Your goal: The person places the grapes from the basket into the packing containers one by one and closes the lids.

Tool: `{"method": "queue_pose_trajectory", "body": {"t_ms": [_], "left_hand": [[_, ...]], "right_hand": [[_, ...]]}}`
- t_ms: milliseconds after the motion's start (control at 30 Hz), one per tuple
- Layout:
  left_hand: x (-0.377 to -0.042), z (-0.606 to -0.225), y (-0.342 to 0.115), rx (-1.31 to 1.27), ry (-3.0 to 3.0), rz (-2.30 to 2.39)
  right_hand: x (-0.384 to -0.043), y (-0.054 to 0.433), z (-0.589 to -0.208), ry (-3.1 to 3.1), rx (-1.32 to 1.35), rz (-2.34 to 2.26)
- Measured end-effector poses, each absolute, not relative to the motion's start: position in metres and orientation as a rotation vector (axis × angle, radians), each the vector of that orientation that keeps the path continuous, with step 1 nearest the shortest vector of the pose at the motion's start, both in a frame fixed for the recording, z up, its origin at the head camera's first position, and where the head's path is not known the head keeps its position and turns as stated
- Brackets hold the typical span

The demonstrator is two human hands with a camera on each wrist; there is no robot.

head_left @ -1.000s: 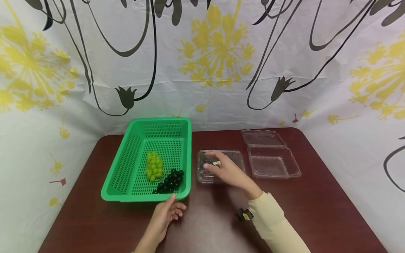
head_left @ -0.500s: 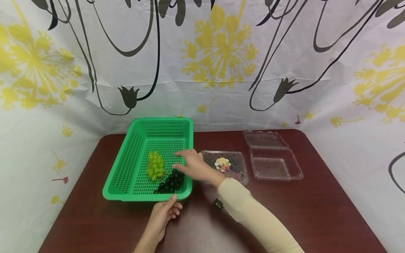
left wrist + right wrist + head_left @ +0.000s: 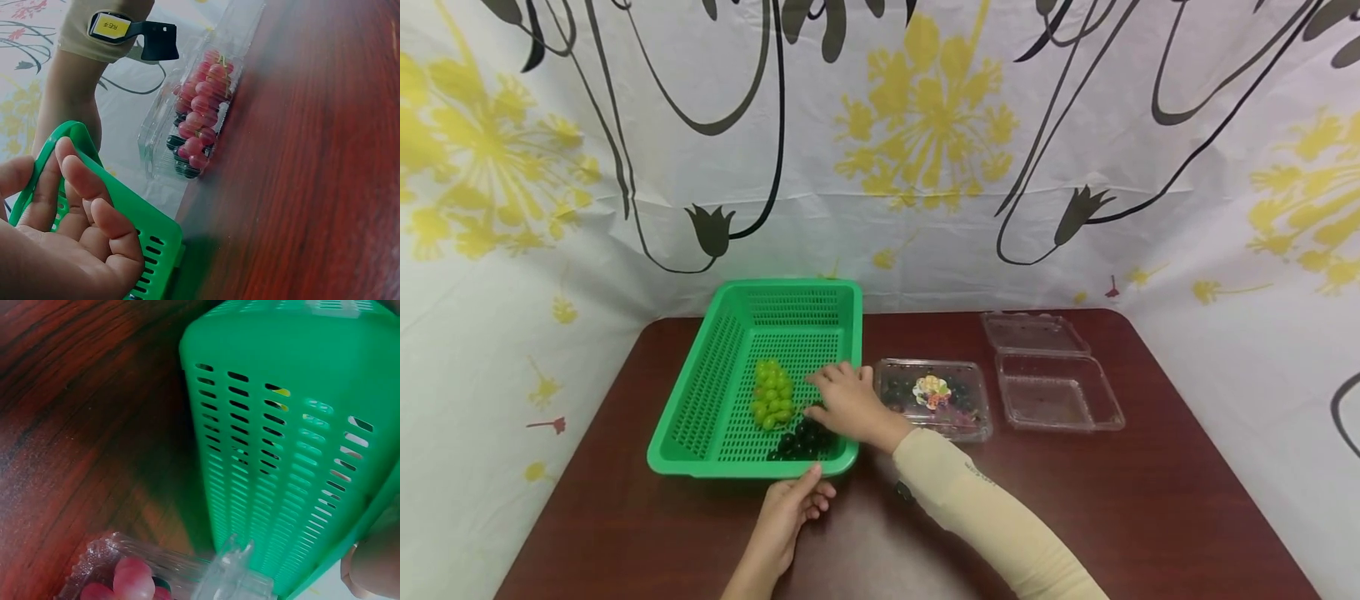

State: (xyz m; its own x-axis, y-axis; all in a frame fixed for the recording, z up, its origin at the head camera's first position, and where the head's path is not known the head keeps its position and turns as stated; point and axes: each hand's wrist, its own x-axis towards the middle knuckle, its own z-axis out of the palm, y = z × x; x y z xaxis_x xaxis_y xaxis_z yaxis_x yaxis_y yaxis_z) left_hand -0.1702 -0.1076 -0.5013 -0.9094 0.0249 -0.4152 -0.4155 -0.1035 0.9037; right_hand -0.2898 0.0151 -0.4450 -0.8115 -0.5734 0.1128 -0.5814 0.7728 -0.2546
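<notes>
My left hand (image 3: pixel 786 508) pinches the near rim of a green plastic basket (image 3: pixel 688 446), thumb on top and the other fingers curled beneath; the left wrist view shows this grip up close. Inside the basket lie a bunch of green grapes (image 3: pixel 771 396) and a bunch of black grapes (image 3: pixel 793 446). My right hand (image 3: pixel 853 408) reaches over the basket's right rim, above the black grapes and partly covering them. A gap shows between its thumb and fingers. In the right wrist view only a bit of that hand appears, beyond the basket's outer wall (image 3: pixel 281 344).
Right of the basket stands a lidded clear plastic box (image 3: pixel 966 379) with a sticker; red grapes (image 3: pixel 200 103) and dark ones show inside it. Farther right, another clear box (image 3: pixel 1056 400) lies with its lid (image 3: pixel 1033 333) folded back. A patterned cloth (image 3: pixel 925 275) hangs behind the table.
My right hand has moved left from above the lidded box to over the black grapes, uncovering the box's sticker. The left hand keeps to the basket's near rim.
</notes>
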Motion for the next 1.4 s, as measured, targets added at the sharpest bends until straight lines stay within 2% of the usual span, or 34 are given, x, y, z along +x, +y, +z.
{"method": "queue_pose_trajectory", "body": {"t_ms": [1000,1400], "left_hand": [[-0.170,-0.502,-0.109,-0.384,1.848,2.100],[-0.170,-0.506,-0.108,-0.383,1.859,2.113]], "right_hand": [[-0.288,0.002,-0.448,-3.037,0.961,-0.043],[-0.286,-0.005,-0.452,-3.043,0.875,-0.180]]}}
